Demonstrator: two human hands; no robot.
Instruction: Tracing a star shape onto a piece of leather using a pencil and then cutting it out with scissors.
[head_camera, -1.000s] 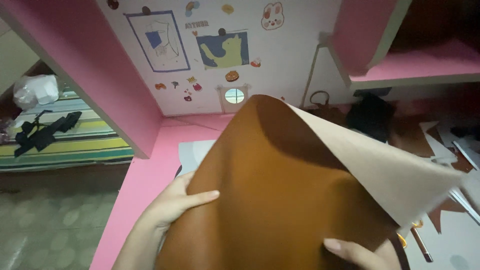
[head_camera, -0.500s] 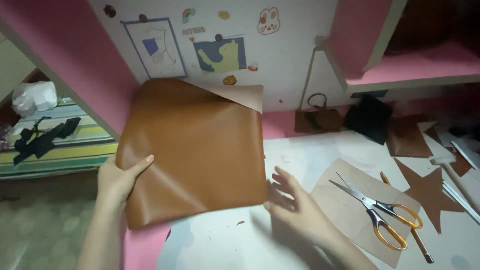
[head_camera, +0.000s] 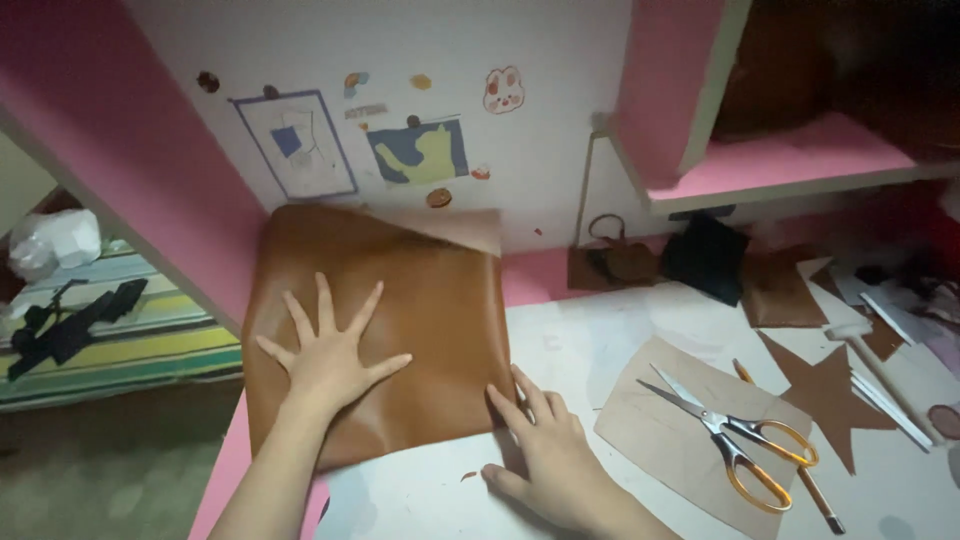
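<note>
Half a second ago both hands gripped the edges of the brown leather sheet (head_camera: 400, 320); it now lies flat at the left end of the tabletop (head_camera: 560, 340), its far edge against the wall. One far corner is folded over, showing a paler tan underside. The left hand (head_camera: 330, 355) is released, fingers spread, pressing flat on the middle of the sheet. The right hand (head_camera: 550, 450) is also released, resting on the tabletop with fingertips touching the sheet's near right corner.

On the wall above are stickers: a blue-framed rectangular picture (head_camera: 295, 145), a blue and yellow cat picture (head_camera: 418, 152) and a small rabbit sticker (head_camera: 503, 88).

Orange-handled scissors (head_camera: 735, 440) lie on a tan cut piece (head_camera: 660, 440) nearer the right side, beside a brown star cutout (head_camera: 825, 395).
</note>
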